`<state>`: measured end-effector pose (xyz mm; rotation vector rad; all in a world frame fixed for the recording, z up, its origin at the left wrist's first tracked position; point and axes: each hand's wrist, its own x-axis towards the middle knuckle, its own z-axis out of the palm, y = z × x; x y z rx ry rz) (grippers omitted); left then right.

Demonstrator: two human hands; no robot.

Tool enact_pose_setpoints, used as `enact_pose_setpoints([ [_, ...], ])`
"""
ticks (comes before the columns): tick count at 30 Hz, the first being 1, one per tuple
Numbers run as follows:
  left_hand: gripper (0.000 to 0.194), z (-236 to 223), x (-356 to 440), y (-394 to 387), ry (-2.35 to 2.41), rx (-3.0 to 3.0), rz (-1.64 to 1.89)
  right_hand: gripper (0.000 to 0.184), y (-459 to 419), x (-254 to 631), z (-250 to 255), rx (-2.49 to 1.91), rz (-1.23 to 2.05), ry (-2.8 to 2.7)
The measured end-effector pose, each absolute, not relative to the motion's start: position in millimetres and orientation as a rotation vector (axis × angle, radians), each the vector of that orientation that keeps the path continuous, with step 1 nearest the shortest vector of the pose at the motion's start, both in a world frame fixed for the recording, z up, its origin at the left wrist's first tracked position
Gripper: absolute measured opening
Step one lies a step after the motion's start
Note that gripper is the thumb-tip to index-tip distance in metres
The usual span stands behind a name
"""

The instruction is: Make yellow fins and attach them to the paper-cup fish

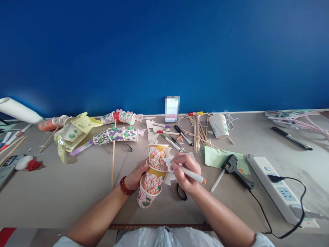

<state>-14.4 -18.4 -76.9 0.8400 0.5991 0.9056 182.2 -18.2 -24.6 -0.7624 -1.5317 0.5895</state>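
Observation:
My left hand (135, 175) is wrapped round the left side of a chain of three joined paper cups (155, 180). The cups bear red scale-like arcs with orange-yellow bands, and a drawn eye shows on the lowest one. My right hand (187, 170) grips a white marker (192, 174) with an orange end, its writing end close to the upper cup's right side. White paper pieces (169, 177) stick out on that side, partly behind my right fingers. Below my right hand lies a black loop (181, 192), perhaps a scissors handle.
Behind the cups lie several pens (174, 141), paper scraps (152, 132) and wooden sticks (196, 132). Decorated cup chains (117, 135) and a yellow bag (77, 132) rest at left. A glue gun (235, 169), its cord, and a power strip (279, 188) occupy the right. A phone (172, 109) leans against the blue wall.

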Motion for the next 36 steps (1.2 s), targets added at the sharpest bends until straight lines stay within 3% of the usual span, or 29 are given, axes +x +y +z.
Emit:
enact_pose_setpoints([
  [36,0.051,-80.2,-14.7,-18.1,0.598,0.845,0.918,0.013,-18.5,181.8,-23.6,-0.752,0.600,-1.532],
])
